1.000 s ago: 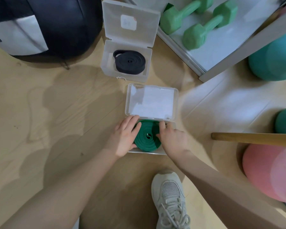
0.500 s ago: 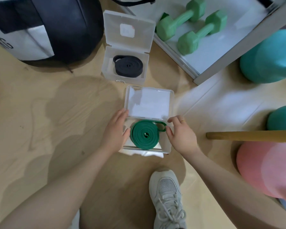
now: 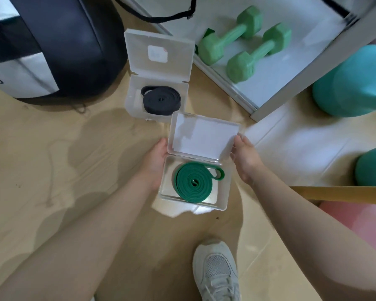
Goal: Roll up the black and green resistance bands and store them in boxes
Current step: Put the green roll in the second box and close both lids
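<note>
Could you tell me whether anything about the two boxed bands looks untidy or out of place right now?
Only small things. The green band is coiled in its box, but its loose end loop sticks out toward the right wall. The black band shows a similar loop at its upper left. Both lids stand open; otherwise nothing looks odd.

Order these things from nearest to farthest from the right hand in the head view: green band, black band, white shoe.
From the right hand:
1. Green band, rolled in the near box, just left of the hand.
2. Black band, in the far box, up and left.
3. White shoe, at the bottom edge, below the hand.
</note>
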Demonstrator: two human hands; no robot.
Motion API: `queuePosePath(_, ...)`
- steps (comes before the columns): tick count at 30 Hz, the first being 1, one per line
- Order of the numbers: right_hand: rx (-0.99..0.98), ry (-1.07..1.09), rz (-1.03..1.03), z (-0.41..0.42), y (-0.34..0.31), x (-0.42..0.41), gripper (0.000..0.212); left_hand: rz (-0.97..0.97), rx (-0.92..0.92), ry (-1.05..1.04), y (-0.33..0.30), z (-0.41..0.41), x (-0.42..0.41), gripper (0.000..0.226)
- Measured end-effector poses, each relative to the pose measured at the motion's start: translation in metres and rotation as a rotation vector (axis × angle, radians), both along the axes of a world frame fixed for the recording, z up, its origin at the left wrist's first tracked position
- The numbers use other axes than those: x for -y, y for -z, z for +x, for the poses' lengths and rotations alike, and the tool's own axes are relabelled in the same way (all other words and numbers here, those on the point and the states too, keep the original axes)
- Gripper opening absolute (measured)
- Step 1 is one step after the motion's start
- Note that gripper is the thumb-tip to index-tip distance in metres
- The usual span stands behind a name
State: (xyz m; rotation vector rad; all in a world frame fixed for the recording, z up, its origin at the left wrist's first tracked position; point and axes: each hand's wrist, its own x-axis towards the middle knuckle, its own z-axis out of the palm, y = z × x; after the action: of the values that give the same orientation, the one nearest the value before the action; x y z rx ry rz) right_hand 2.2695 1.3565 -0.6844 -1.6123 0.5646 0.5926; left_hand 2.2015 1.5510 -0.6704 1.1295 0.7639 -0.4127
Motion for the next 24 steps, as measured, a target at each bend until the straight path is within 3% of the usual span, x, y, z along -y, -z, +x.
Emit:
queuePosePath(4, 0.129, 0.015, -0.122, 0.02, -0.012, 0.009, 0.039, 0.004, 0.051, 0.038, -0.015, 0.035, 0.007, 0.035)
queuePosePath(7, 0.241, -0.037, -0.195, 0.024, -0.032, 0.014, 0.032, 0.069, 0.101, 0.109, -0.025, 0.045, 0.01, 0.039)
queuePosePath(12, 0.266, -0.112, -0.103, -0.021, -0.06, 0.029, 0.029, 0.157, 0.103, 0.106, -0.025, 0.022, 0.004, 0.058)
queuePosePath(16, 0.049, -0.023, -0.2, -0.063, -0.045, 0.03, 0.039, 0.23, 0.026, 0.109, -0.012, -0.018, 0.007, 0.039)
queuePosePath(19, -0.222, 0.086, -0.218, -0.076, -0.034, 0.02, 0.051, 0.295, -0.089, 0.088, -0.006, -0.036, 0.013, 0.051)
queuePosePath(22, -0.453, 0.274, 0.061, -0.083, -0.033, 0.005, 0.022, 0.176, -0.2, 0.036, -0.006, -0.042, 0.022, 0.044)
queuePosePath(24, -0.484, 0.37, 0.224, -0.087, -0.032, -0.007, 0.018, 0.128, -0.217, -0.027, -0.006, -0.043, 0.029, 0.04)
